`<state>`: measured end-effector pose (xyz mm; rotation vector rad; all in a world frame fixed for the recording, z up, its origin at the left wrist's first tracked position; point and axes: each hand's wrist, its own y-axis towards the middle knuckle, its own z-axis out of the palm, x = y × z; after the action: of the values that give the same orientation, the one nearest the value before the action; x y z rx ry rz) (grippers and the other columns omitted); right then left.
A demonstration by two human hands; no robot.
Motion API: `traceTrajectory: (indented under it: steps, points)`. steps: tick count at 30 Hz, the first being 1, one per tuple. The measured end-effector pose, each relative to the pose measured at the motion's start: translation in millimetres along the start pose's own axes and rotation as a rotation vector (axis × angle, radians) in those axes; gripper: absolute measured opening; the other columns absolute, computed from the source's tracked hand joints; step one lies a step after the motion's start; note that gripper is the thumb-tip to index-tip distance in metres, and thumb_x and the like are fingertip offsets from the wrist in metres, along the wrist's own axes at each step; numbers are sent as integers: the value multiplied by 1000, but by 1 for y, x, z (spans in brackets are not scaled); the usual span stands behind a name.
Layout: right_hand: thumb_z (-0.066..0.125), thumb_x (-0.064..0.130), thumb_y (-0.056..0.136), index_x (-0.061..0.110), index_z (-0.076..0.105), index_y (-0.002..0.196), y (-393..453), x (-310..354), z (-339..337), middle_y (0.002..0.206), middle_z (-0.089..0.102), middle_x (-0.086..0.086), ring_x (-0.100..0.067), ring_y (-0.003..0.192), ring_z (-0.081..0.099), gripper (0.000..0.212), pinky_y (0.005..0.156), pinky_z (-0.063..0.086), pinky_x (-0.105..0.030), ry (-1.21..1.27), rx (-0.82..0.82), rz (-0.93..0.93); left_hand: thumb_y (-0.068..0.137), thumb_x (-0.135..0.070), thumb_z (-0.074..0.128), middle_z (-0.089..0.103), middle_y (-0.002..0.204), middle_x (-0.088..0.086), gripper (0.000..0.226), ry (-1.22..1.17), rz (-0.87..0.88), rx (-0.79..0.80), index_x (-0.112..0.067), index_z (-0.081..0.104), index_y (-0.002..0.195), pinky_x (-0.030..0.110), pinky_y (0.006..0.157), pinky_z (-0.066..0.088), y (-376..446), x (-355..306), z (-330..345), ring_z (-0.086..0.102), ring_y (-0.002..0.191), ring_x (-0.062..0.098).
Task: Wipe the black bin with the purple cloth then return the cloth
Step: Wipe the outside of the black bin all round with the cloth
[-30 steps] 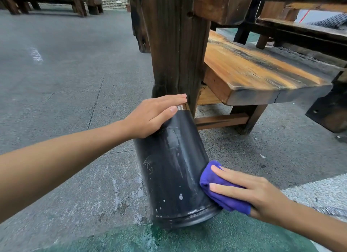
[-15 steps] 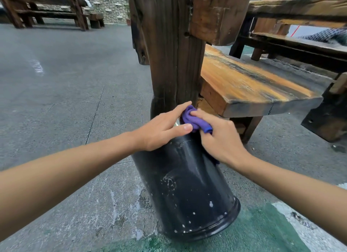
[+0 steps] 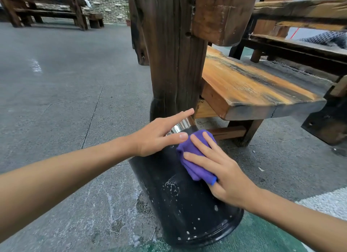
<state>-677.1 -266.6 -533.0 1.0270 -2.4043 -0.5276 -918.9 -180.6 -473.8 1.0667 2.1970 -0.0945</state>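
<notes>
The black bin [image 3: 180,201] leans against a thick wooden post, its base toward me and white specks on its side. My left hand [image 3: 159,135] lies flat on the bin's upper part near its shiny metal rim [image 3: 179,126], fingers spread. My right hand [image 3: 219,169] presses the folded purple cloth [image 3: 195,157] against the bin's upper right side, fingers laid over the cloth.
The dark wooden post [image 3: 174,54] rises just behind the bin. An orange-brown wooden bench [image 3: 253,88] sits to the right. More benches [image 3: 48,9] stand far back left by a brick wall. Grey concrete floor [image 3: 56,82] spreads left; green paint [image 3: 253,238] lies near me.
My right hand moved the cloth from low on the bin's side up to the rim, then slightly back down the right side. My left hand stays on the top, fingers now spread wider.
</notes>
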Motion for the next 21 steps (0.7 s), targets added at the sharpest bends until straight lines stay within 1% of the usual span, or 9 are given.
traceTrajectory:
  steps: [1, 3, 4, 6, 8, 11, 17, 20, 21]
  points:
    - [40, 2, 89, 13, 60, 140, -6, -2, -2, 163, 34, -9, -37, 154, 20, 56, 123, 24, -55, -22, 23, -26, 93, -62, 41, 56, 145, -6, 80, 32, 8, -6, -29, 21, 164, 5, 89, 37, 0, 1, 0, 58, 113, 0]
    - [44, 2, 87, 14, 63, 137, -17, -4, -8, 161, 39, -8, -36, 154, 22, 55, 122, 27, -52, -64, 56, -72, 92, -61, 46, 44, 162, -4, 84, 90, 41, -9, -25, 22, 164, -2, 96, 32, -2, 2, -1, 31, 132, -9]
    - [48, 3, 89, 14, 65, 135, -24, -5, -10, 159, 42, -8, -37, 153, 24, 51, 121, 30, -51, -85, 62, -87, 92, -61, 48, 34, 167, -3, 86, 118, 64, -5, -24, 22, 164, 3, 107, 30, -2, 2, -2, 29, 139, -3]
    - [51, 9, 95, 14, 69, 130, -38, -5, -13, 155, 47, -9, -40, 151, 29, 40, 118, 35, -49, -121, 58, -100, 90, -62, 53, 19, 172, -7, 90, 189, 107, 15, -24, 20, 164, 30, 125, 28, -2, 2, -3, 24, 155, 3]
    - [51, 15, 100, 14, 70, 128, -53, -4, -15, 152, 50, -9, -40, 149, 32, 34, 117, 38, -46, -136, 54, -90, 89, -63, 56, 12, 173, -8, 92, 262, 147, 32, -24, 18, 164, 42, 125, 29, -3, 0, -2, 20, 158, 5]
    - [52, 21, 102, 16, 71, 127, -68, -7, -21, 152, 51, -6, -38, 149, 34, 32, 116, 39, -43, -154, 72, -83, 88, -60, 59, 8, 174, -9, 92, 281, 189, 32, -26, 20, 164, 44, 121, 35, -6, -3, 2, 23, 157, 6]
    - [45, 26, 106, 15, 76, 114, -90, -11, -35, 149, 56, -3, -30, 145, 43, 34, 115, 40, -38, -145, 70, -54, 89, -59, 59, 11, 174, -11, 91, 228, 201, 10, -26, 19, 164, 48, 121, 35, -7, -7, 11, 22, 158, 8]
    - [55, 12, 98, 16, 77, 110, -94, -14, -41, 142, 61, 4, -19, 139, 52, 25, 113, 42, -34, -46, -8, 49, 90, -60, 57, 14, 173, -11, 91, 201, 194, -15, -25, 18, 164, 48, 123, 33, -8, -7, 13, 17, 158, 6]
    - [57, 0, 88, 19, 76, 111, -90, -14, -42, 139, 63, 10, -15, 135, 56, 35, 112, 43, -30, 5, -61, 128, 90, -60, 57, 14, 173, -11, 91, 200, 197, -21, -25, 17, 164, 47, 122, 34, -8, -7, 14, 16, 158, 5]
